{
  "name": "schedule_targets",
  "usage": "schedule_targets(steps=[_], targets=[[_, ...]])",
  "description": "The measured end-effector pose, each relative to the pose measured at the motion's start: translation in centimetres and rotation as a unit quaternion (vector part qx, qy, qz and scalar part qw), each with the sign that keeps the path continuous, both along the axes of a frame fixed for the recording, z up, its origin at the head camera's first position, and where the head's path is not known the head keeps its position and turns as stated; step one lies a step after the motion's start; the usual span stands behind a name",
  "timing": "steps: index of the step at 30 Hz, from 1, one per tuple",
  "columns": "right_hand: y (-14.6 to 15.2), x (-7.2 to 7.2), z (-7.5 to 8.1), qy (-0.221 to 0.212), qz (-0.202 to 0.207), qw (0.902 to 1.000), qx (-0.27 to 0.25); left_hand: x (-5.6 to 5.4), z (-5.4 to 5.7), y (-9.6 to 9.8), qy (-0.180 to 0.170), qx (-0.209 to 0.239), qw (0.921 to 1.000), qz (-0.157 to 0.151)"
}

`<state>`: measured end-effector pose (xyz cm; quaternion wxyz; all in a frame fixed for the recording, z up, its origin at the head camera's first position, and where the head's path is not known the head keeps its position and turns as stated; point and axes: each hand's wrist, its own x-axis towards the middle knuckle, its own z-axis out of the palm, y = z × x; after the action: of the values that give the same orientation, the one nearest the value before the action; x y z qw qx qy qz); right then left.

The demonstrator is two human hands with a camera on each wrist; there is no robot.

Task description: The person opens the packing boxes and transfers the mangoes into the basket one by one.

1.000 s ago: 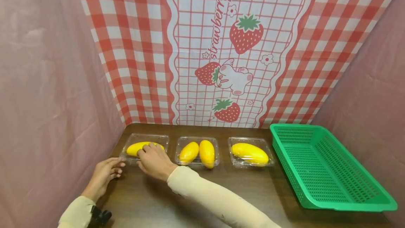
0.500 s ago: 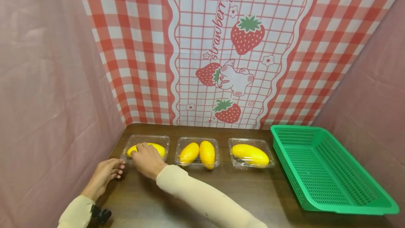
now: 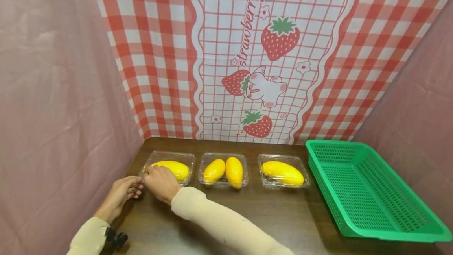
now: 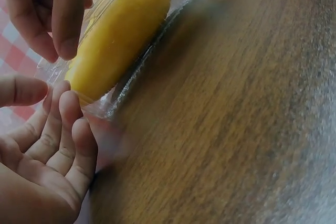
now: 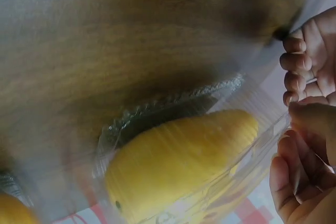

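Note:
A yellow mango (image 3: 175, 168) lies in the clear plastic tray (image 3: 190, 157) at the table's left, under wrinkled clear film (image 5: 210, 150). At the tray's left edge my left hand (image 3: 122, 193) pinches the film between thumb and forefinger. My right hand (image 3: 161, 184) meets it there, with fingertips close together on the film edge. In the left wrist view the right fingers hang just above the left hand (image 4: 50, 156). The fingers partly hide the mango's left end. More yellow shows behind this mango in both wrist views; I cannot tell whether it is another fruit.
A middle tray (image 3: 223, 155) holds two mangoes (image 3: 234, 171). Right of it, another clear tray (image 3: 279, 156) contains yellow mango (image 3: 283, 172). The green perforated basket (image 3: 375, 192) stands at the right. A checked strawberry cloth (image 3: 230, 50) hangs along the table's back edge.
My right hand has slid left across the mango to the tray's left edge, where it now meets my left hand. The left hand has barely moved.

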<state>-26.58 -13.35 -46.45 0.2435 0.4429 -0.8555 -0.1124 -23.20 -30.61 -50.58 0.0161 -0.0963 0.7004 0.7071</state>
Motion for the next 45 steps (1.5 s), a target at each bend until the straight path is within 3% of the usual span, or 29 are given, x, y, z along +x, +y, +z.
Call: schedule_targets(steps=[10,21,31,37,45], targets=[[-0.8,0.4,-0.8,0.004,-0.015,0.9997,-0.017,0.2,0.1,0.1,-0.003,0.005,0.9999,0.008],[-1.1,0.5,-1.7,0.078,0.021,0.9962,-0.032,0.4,0.2,0.0,-0.006,0.005,0.9999,-0.007],[-2.2,0.8,-1.3,0.064,0.014,0.9978,-0.011,0.3,0.4,0.2,-0.015,0.007,0.9998,0.009],[-2.4,0.9,-1.2,0.049,0.007,0.9987,-0.013,0.4,0.6,0.6,-0.020,-0.013,0.9995,0.020],[-2.1,0.2,-1.7,0.078,0.028,0.9963,-0.020,0.5,1.3,1.6,-0.019,-0.056,0.9979,0.026]])
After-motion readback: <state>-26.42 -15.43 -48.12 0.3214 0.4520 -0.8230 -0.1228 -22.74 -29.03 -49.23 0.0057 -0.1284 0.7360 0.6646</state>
